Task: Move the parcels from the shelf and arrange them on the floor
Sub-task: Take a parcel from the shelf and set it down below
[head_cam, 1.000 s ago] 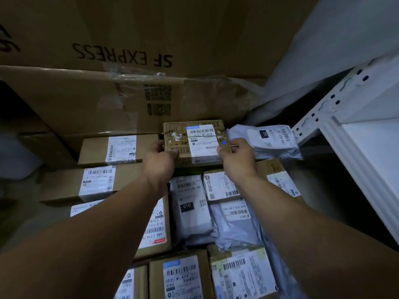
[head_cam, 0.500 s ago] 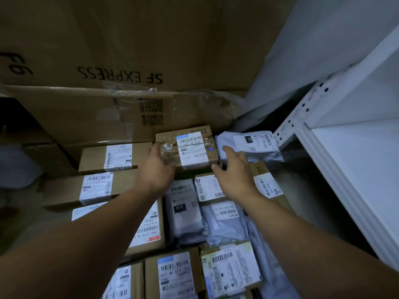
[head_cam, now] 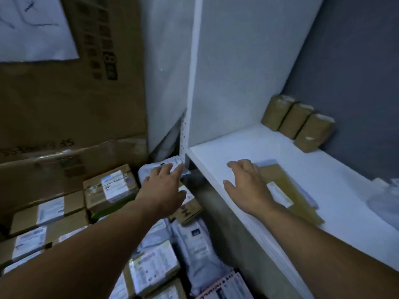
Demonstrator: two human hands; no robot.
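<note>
Several labelled cardboard parcels and grey mailer bags lie packed on the floor at lower left, among them a taped brown box [head_cam: 111,187]. My left hand [head_cam: 163,188] hovers with spread fingers over a white mailer bag [head_cam: 151,171] by the shelf post and holds nothing. My right hand [head_cam: 248,184] is over the white shelf [head_cam: 216,154], fingers straight, its right side overlapping a flat yellowish envelope [head_cam: 289,190] that lies on a white mailer. Three brown parcels [head_cam: 299,121] stand upright at the back of the shelf against the wall.
Large cardboard cartons [head_cam: 71,117] rise behind the floor parcels on the left. A perforated white shelf post [head_cam: 187,117] divides floor area from shelf. A crumpled white bag [head_cam: 384,195] lies at the shelf's right edge. A grey wall backs the shelf.
Both hands have left the taped brown box, which stays on the floor. The view has swung right and up. My right hand has moved onto the shelf beside the envelope.
</note>
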